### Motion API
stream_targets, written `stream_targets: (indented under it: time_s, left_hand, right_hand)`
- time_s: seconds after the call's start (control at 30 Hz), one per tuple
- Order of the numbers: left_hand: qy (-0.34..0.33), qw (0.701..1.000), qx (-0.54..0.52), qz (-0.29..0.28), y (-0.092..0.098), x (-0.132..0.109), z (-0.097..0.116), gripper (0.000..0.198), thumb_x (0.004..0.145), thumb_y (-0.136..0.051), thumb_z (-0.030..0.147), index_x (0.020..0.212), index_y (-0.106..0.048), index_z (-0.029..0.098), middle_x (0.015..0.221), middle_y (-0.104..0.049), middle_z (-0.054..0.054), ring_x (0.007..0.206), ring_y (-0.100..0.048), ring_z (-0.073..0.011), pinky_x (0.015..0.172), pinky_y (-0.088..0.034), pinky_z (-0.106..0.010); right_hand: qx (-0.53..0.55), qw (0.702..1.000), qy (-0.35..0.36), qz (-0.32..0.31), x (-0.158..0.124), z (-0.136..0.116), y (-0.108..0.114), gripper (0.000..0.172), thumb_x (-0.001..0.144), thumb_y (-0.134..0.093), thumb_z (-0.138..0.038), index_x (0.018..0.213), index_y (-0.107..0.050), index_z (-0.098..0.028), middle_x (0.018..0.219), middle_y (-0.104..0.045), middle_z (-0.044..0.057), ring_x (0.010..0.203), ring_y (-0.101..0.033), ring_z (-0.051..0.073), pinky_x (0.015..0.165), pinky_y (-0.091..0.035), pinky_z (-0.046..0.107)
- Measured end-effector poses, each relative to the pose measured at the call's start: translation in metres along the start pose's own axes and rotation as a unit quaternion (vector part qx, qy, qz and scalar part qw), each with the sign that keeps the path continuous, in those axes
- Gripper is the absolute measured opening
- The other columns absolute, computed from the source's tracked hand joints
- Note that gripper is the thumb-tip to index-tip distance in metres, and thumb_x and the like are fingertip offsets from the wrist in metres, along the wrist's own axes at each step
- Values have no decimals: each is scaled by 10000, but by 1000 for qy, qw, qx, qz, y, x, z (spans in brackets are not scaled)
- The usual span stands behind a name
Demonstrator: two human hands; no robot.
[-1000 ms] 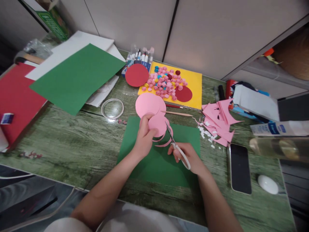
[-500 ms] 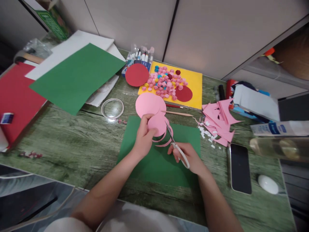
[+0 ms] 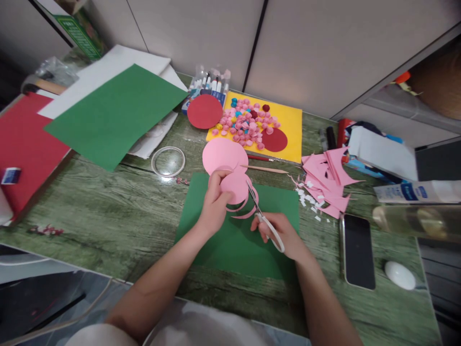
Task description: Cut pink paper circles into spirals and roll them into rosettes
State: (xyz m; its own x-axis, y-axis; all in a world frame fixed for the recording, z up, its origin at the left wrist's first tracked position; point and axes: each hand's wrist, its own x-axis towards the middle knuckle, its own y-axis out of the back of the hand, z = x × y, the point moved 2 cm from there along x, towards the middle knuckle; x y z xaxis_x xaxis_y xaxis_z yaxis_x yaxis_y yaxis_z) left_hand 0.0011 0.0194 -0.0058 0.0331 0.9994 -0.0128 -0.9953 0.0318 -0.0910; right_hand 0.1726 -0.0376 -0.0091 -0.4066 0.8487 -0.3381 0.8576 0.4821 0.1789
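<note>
My left hand (image 3: 215, 206) pinches a pink paper circle (image 3: 236, 187) by its left side, thumb on top. White-handled scissors (image 3: 268, 226) are gripped in my right hand (image 3: 279, 231), their blades at the circle's right edge. A thin curved pink strip (image 3: 247, 215) hangs from that edge. Below both hands lies a green paper sheet (image 3: 234, 254). Just beyond the held circle are larger pink paper circles (image 3: 219, 153), overlapping each other.
Pink scraps (image 3: 326, 180) and a phone (image 3: 358, 252) lie to the right. Behind are a yellow sheet (image 3: 293, 125) with many small paper balls, a red circle (image 3: 204, 111) and a marker pack (image 3: 212, 85). A tape roll (image 3: 154, 163) and another green sheet (image 3: 118, 115) are leftward.
Almost nothing differs. The scissor handles have shifted very slightly downward to the right; the held circle and my left hand stay in place.
</note>
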Motion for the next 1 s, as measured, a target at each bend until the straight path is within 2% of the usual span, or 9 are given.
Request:
stream_targets:
  time_s: [0.2, 0.47, 0.77, 1.0]
  left_hand:
    - [4, 1000, 14, -12, 0, 0, -1, 354, 602, -428, 102, 935, -492, 204, 993, -491, -37, 967, -422, -211, 892, -319, -368]
    - [-4, 1000, -12, 4, 1, 1, 0, 350, 609, -427, 83, 934, -480, 202, 952, -501, -30, 924, -453, -190, 845, -352, -336]
    - [5, 999, -43, 33, 1, 0, -2, 338, 638, -436, 101, 955, -479, 210, 1003, -497, -36, 986, -462, -206, 850, -380, -353]
    - [6, 999, -28, 18, 2, 0, -2, 341, 616, -426, 102, 934, -486, 208, 1011, -493, -41, 1008, -442, -215, 871, -367, -368]
  right_hand:
    - [2, 1000, 8, 0, 0, 4, 0, 484, 833, -403, -563, 729, -583, -126, 512, -459, -22, 462, -422, 85, 455, -318, 197]
    - [-4, 1000, -4, 1, 0, 1, 1, 474, 838, -400, -550, 724, -588, -129, 501, -460, -24, 455, -430, 86, 454, -327, 197]
    - [-10, 1000, -20, -1, 0, 2, 1, 435, 832, -426, -520, 717, -596, -136, 487, -464, -27, 443, -432, 88, 443, -327, 194]
    - [-5, 1000, -12, -5, 0, 0, 1, 465, 828, -422, -548, 728, -593, -127, 504, -464, -24, 451, -429, 85, 446, -325, 195]
